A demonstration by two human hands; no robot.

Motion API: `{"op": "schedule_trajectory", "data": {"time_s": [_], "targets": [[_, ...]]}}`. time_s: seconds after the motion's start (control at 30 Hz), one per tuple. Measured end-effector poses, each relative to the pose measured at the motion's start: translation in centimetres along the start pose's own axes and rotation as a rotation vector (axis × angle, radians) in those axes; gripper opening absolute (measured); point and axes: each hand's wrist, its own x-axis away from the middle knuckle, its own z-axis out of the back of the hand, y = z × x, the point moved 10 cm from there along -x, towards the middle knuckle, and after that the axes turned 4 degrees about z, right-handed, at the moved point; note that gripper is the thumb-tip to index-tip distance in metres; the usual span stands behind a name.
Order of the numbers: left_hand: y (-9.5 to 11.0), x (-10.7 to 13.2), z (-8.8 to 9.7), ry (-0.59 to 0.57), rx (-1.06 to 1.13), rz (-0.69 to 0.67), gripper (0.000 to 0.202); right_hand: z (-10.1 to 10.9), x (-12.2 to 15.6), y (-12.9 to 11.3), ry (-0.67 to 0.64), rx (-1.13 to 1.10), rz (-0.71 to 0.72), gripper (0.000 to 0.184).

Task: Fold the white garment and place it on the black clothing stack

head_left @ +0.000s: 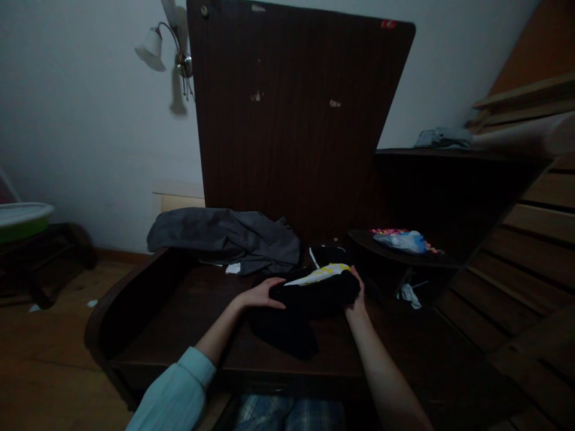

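A folded black garment [309, 299] lies in a bundle on the dark wooden desk [171, 323], with a white and yellow patterned part [321, 274] showing on top. My left hand [263, 294] grips its left end, thumb toward me and fingers at the far side. At the right end my right hand [356, 294] is closed round the cloth, its fingers partly hidden behind it. One black flap of the garment hangs loose toward the desk's front edge. Just behind the bundle is a heap of dark grey cloth [233, 236].
A tall dark panel [291, 120] rises behind the desk. On the right, a corner shelf [381, 250] bears a crumpled plastic packet [402, 242]. A wall lamp [153, 51] hangs upper left. A green basin [24, 224] rests on a stool at the far left.
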Motion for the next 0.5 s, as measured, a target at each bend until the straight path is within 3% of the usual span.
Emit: {"op": "schedule_trajectory", "data": {"time_s": [0.1, 0.2, 0.3, 0.5], "targets": [[-0.4, -0.3, 1.8, 0.205, -0.266, -0.012, 0.053, 0.7, -0.4, -0.8, 0.031, 0.059, 0.093, 0.041], [-1.1, -0.2, 4.6, 0.385, -0.259, 0.033, 0.025, 0.9, -0.4, -1.1, 0.039, 0.075, 0.137, 0.035], [-1.8, 0.1, 7.0, 0.465, 0.021, 0.062, 0.019, 1.3, -0.2, -1.5, 0.059, 0.043, 0.163, 0.032], [-4.1, 2.7, 11.3, 0.72, 0.73, 0.088, 0.032, 1.8, -0.3, -2.5, 0.102, -0.037, 0.201, 0.031]]}}
